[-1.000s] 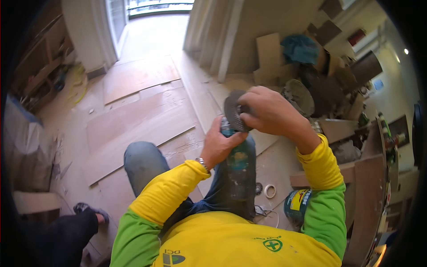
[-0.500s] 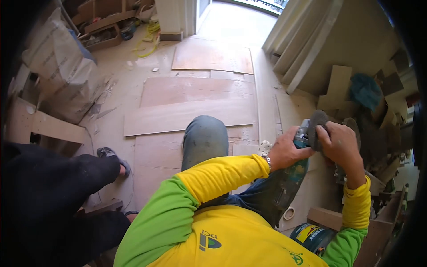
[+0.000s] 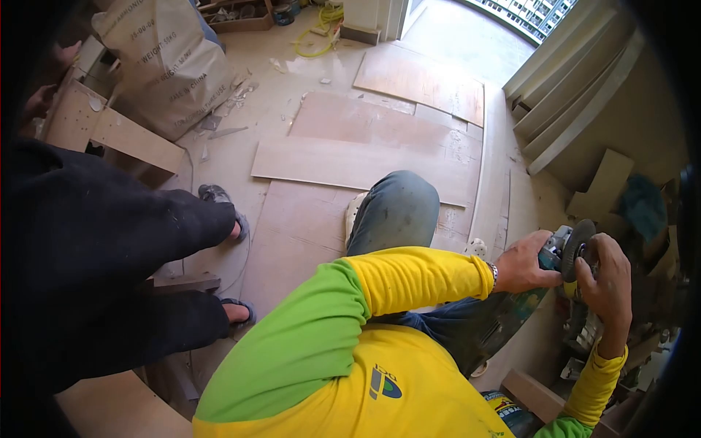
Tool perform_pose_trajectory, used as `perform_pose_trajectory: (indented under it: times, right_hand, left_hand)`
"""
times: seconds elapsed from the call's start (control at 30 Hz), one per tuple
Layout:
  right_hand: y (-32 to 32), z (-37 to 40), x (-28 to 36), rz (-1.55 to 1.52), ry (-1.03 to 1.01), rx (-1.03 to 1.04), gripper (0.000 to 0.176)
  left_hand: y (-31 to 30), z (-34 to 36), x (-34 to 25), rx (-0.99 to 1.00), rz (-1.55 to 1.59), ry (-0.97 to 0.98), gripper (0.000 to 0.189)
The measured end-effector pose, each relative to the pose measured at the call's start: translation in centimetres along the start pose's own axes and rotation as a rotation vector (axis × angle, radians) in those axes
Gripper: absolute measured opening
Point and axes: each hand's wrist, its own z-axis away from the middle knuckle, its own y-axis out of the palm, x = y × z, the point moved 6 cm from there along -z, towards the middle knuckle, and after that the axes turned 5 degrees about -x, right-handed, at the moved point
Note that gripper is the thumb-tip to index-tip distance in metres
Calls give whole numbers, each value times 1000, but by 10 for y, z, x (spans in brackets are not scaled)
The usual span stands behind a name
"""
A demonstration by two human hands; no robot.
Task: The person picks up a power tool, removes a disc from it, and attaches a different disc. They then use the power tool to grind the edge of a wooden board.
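While another person (image 3: 80, 255) is far left of my grinder (image 3: 522, 303), with a sack (image 3: 157, 69) beyond, boards (image 3: 380, 164) lie on the floor (image 3: 226, 157) between that person and the grinder. Along the grinder's underside runs my right leg (image 3: 431, 326), and on its neck my left hand (image 3: 520, 264) has fingers and thumb clamped. Below the grinder, a tub (image 3: 515, 413) and a wood block (image 3: 537, 394) seem to leave my right arm (image 3: 599, 379) little room. At its upper end sits the disc (image 3: 577, 250); just right of that, my right hand (image 3: 609, 279) touches it, thumb and forefinger apart near the hub; whether they pinch anything, I cannot tell. I judge the step in hand to be handling the disc; any turn of it calls for a firm left grip. Farthest right of the grinder lies a blue bundle (image 3: 642, 208).
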Motion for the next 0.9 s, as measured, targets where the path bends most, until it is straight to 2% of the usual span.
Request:
perform_pose_trajectory:
  times: [0.13,0.2,0.23,0.3,0.33,0.43,0.57,0.63,0.7,0.73,0.8,0.83,0.9]
  right_hand:
    - [29,8,-33,139,29,86,25]
    - [41,21,-64,140,279,137,27]
    - [32,20,-58,150,288,131,27]
    - [7,10,-20,58,195,60,30]
    - [-4,5,-2,-17,65,-62,30]
    - [5,0,-3,-45,26,31,29]
    - [29,11,-38,174,248,213,27]
    - [15,11,-28,153,247,192,24]
    - [-11,2,3,-34,-10,-46,24]
    - [-11,2,-1,-28,-3,-44,24]
    - [3,2,-11,-18,19,93,25]
    - [4,2,-15,-14,24,93,25]
    - [17,8,-31,124,163,295,31]
  left_hand:
    - [1,-1,1,-3,9,37,66]
    - [2,1,-1,0,26,24,65]
    - [0,1,-3,-1,34,9,64]
    - [-1,1,-8,3,54,18,63]
    - [-1,1,-11,-6,69,24,62]
    - [1,-2,-9,23,23,48,63]
    - [1,-1,-9,-18,20,71,63]
    - [2,-2,-11,16,29,63,63]
    - [2,-2,-12,31,40,40,64]
    - [2,-3,-13,53,50,29,65]
    - [1,-2,-15,79,62,-17,66]
    - [1,-1,-15,96,70,-62,67]
    - [3,-1,-11,73,47,-28,67]
